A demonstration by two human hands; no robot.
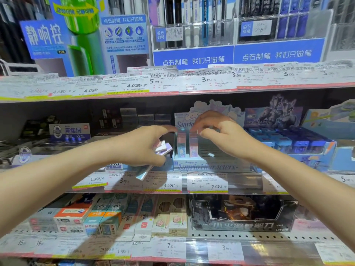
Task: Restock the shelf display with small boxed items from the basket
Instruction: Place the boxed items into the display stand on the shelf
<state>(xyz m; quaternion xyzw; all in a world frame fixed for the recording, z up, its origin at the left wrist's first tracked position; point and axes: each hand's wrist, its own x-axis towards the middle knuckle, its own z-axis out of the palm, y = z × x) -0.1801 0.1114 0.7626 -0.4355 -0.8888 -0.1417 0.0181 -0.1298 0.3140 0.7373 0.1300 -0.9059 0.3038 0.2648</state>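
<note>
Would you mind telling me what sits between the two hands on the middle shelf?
In the head view, two small pink boxes stand upright in the pastel display tray, between the left hand, which holds more boxes, and the right hand.

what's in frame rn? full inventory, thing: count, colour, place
Sanrio display tray: one, pale blue, middle shelf centre
small boxes in tray: two standing upright, pink and pastel, tray's left end
small boxes in hand: several, exact count unclear, pink, lilac and white, gripped in left hand
blue display box: one, blue, middle shelf, right of the tray
pencil boxes: many, orange, teal and white, lower shelf left
black display box: one, black, lower shelf right
price tags: many, white, along shelf edges
pen racks: two, clear with blue signs, top shelf
basket: not in view
left hand: holds the spare boxes
right hand: fingers curled at the top of a tray box
</note>
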